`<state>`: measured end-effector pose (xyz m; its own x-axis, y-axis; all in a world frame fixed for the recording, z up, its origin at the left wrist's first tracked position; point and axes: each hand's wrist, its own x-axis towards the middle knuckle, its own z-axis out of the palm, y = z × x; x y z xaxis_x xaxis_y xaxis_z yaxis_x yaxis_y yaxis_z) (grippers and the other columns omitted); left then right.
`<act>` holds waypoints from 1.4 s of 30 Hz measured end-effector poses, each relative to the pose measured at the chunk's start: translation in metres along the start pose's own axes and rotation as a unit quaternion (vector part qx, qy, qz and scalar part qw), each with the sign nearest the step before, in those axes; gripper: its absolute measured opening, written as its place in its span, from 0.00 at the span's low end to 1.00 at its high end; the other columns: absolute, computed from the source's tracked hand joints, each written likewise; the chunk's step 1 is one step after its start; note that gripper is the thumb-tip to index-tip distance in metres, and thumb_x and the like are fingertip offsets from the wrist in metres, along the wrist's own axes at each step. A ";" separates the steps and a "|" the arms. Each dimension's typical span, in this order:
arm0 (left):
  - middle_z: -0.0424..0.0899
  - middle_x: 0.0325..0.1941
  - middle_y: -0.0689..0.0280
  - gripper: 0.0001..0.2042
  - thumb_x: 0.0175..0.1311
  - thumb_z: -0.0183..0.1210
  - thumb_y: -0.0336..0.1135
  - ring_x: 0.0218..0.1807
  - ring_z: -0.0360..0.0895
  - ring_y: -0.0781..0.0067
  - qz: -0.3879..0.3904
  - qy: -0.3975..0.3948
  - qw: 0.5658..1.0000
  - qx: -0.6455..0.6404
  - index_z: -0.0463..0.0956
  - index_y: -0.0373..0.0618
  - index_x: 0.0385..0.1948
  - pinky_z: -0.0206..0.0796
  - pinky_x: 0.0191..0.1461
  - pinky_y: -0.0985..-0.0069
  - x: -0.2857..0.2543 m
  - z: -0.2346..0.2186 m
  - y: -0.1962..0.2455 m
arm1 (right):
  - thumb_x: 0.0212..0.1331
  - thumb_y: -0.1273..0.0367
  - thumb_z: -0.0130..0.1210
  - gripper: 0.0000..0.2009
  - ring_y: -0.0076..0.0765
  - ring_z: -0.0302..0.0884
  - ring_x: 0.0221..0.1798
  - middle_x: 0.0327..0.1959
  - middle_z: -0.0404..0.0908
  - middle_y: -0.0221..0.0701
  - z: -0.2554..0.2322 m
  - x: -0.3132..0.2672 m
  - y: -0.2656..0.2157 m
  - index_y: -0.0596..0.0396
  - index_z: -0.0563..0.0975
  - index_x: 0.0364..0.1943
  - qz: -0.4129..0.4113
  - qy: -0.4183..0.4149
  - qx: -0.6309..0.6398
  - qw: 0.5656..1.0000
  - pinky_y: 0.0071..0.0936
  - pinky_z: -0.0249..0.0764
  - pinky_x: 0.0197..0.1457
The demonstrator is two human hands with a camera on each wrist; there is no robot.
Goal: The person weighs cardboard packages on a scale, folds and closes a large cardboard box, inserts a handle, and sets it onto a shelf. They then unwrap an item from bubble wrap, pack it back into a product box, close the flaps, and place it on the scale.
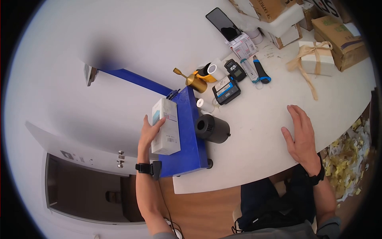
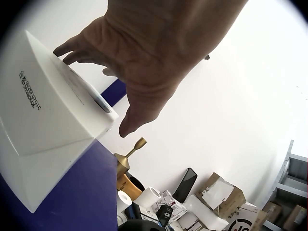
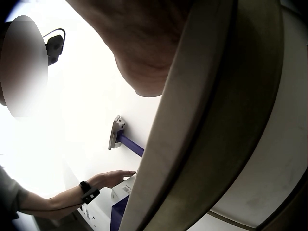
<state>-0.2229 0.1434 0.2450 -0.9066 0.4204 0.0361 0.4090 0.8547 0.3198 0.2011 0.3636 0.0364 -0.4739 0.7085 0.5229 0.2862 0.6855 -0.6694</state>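
Note:
A long white carton (image 1: 165, 126) with printed labels lies on the blue platform (image 1: 188, 137) at the table's left end. My left hand (image 1: 152, 129) is at the carton's left side, its thumb reaching over the top face in the head view. In the left wrist view that hand (image 2: 139, 62) has its fingers extended beside the carton (image 2: 43, 106) and its thumb spread apart. To the right, my right hand (image 1: 299, 137) is held over the white table (image 1: 254, 147) near its front edge, fingers straight and holding nothing.
A black cylinder (image 1: 217, 129) stands beside the platform. Behind it are a paper roll (image 1: 205, 105), a label printer (image 1: 227, 89), a brass pot (image 1: 195, 83) and a blue-black cutter (image 1: 261, 71). A ribboned white box (image 1: 317, 59) sits far right; shredded paper (image 1: 346, 159) lies beyond the table edge.

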 end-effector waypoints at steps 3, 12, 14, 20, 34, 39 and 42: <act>0.70 0.71 0.29 0.62 0.57 0.70 0.66 0.69 0.76 0.40 0.017 0.004 0.999 -0.031 0.45 0.25 0.79 0.72 0.69 0.58 0.007 0.002 -0.018 | 0.67 0.68 0.62 0.29 0.62 0.71 0.66 0.68 0.71 0.52 -0.003 0.000 -0.001 0.62 0.69 0.70 0.002 -0.007 -0.008 1.000 0.49 0.70 0.69; 0.66 0.74 0.29 0.64 0.56 0.68 0.71 0.73 0.72 0.39 0.012 0.027 0.999 -0.015 0.45 0.26 0.79 0.69 0.72 0.57 0.006 0.001 -0.025 | 0.67 0.68 0.62 0.29 0.61 0.72 0.65 0.67 0.71 0.52 -0.004 0.001 -0.004 0.63 0.69 0.70 -0.009 -0.009 0.007 1.000 0.48 0.71 0.68; 0.69 0.72 0.31 0.62 0.55 0.70 0.68 0.71 0.76 0.40 0.014 0.008 1.000 -0.018 0.46 0.26 0.79 0.70 0.71 0.57 0.001 0.000 -0.019 | 0.67 0.68 0.62 0.29 0.61 0.72 0.65 0.67 0.71 0.52 -0.004 0.002 -0.004 0.63 0.69 0.70 -0.009 -0.011 0.008 1.000 0.49 0.71 0.68; 0.74 0.67 0.32 0.59 0.54 0.76 0.51 0.64 0.81 0.43 0.043 -0.008 0.998 -0.035 0.46 0.28 0.79 0.74 0.67 0.57 0.005 0.009 -0.019 | 0.66 0.68 0.63 0.29 0.62 0.72 0.64 0.66 0.71 0.53 -0.002 0.001 -0.002 0.64 0.69 0.69 -0.009 -0.004 0.002 1.000 0.49 0.71 0.68; 0.80 0.61 0.35 0.50 0.53 0.73 0.40 0.56 0.86 0.46 0.068 0.037 0.992 -0.103 0.55 0.33 0.77 0.79 0.59 0.60 0.004 0.000 -0.006 | 0.68 0.64 0.63 0.29 0.59 0.72 0.64 0.65 0.71 0.52 -0.006 0.001 -0.002 0.65 0.69 0.69 -0.020 -0.017 -0.003 1.000 0.48 0.70 0.69; 0.81 0.60 0.36 0.48 0.56 0.72 0.41 0.51 0.88 0.50 0.149 0.081 0.978 -0.123 0.55 0.32 0.77 0.81 0.55 0.62 -0.022 -0.025 0.062 | 0.68 0.64 0.62 0.30 0.58 0.72 0.65 0.66 0.70 0.51 -0.006 0.001 -0.001 0.64 0.69 0.69 -0.020 -0.024 0.002 0.999 0.48 0.70 0.69; 0.82 0.57 0.38 0.49 0.58 0.72 0.43 0.47 0.88 0.50 0.215 0.076 0.963 -0.145 0.53 0.33 0.78 0.81 0.52 0.64 -0.024 -0.024 0.101 | 0.68 0.64 0.62 0.29 0.58 0.72 0.65 0.66 0.70 0.51 -0.006 0.001 -0.002 0.64 0.69 0.69 -0.019 -0.026 0.002 0.999 0.48 0.70 0.69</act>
<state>-0.1622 0.2117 0.2993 -0.6734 0.6481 0.3558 0.7240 0.4805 0.4949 0.2053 0.3642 0.0413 -0.5264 0.6723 0.5204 0.2636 0.7110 -0.6519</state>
